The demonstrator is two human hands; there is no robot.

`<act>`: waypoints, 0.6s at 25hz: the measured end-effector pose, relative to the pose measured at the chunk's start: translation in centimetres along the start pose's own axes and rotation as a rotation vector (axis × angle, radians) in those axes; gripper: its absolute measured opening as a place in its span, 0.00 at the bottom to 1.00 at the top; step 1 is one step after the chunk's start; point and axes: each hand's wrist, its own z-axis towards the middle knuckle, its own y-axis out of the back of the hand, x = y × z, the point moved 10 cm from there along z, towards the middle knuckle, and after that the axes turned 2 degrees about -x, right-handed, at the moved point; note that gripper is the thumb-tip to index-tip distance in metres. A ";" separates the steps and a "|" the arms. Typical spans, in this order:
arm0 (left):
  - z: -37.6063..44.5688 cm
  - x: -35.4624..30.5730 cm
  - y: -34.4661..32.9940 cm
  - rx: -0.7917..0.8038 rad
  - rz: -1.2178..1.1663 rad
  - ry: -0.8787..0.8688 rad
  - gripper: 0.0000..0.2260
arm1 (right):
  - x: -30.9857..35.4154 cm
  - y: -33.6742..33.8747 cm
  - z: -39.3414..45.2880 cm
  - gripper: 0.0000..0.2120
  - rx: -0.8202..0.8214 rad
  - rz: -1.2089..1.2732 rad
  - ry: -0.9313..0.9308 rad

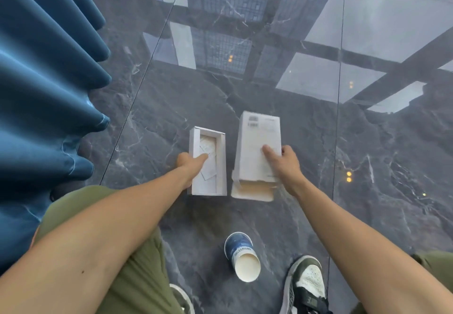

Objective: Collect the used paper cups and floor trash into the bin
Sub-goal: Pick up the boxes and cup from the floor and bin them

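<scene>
Two white cardboard box parts lie on the dark marble floor. My left hand (192,166) grips the left wall of the open box tray (220,161), thumb inside over some paper slips. My right hand (282,164) holds the box lid (257,142), thumb on top and fingers round its right edge; a second cardboard piece sticks out beneath its near end. A blue and white paper cup (241,256) lies on its side near my feet, mouth toward me. No bin is in view.
A blue curtain (44,93) hangs in folds along the left. My shoes (305,286) stand at the bottom edge, right of the cup. The glossy floor (367,154) reflects ceiling panels.
</scene>
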 end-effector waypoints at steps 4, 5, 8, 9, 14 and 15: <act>-3.4 -2.6 -2.1 0.173 -0.216 -0.010 0.24 | 3.6 -1.9 -1.6 0.23 0.135 0.128 -0.014; -4.2 -3.4 -2.6 0.226 -0.260 -0.020 0.21 | 4.0 -2.5 -2.0 0.23 0.165 0.075 -0.002; -5.2 -4.1 -3.7 0.381 -0.361 -0.047 0.25 | 4.4 -3.8 -3.2 0.21 0.238 -0.044 0.041; -5.1 -3.8 -3.8 0.402 -0.373 -0.059 0.27 | 4.2 -4.2 -3.5 0.19 0.261 -0.063 0.052; -3.1 -2.2 -2.0 0.319 -0.419 -0.074 0.20 | 0.1 -5.6 -4.5 0.25 0.333 0.049 -0.085; -2.9 -1.9 -1.6 0.315 -0.423 -0.074 0.20 | -2.1 -5.5 -4.5 0.26 0.292 0.079 -0.170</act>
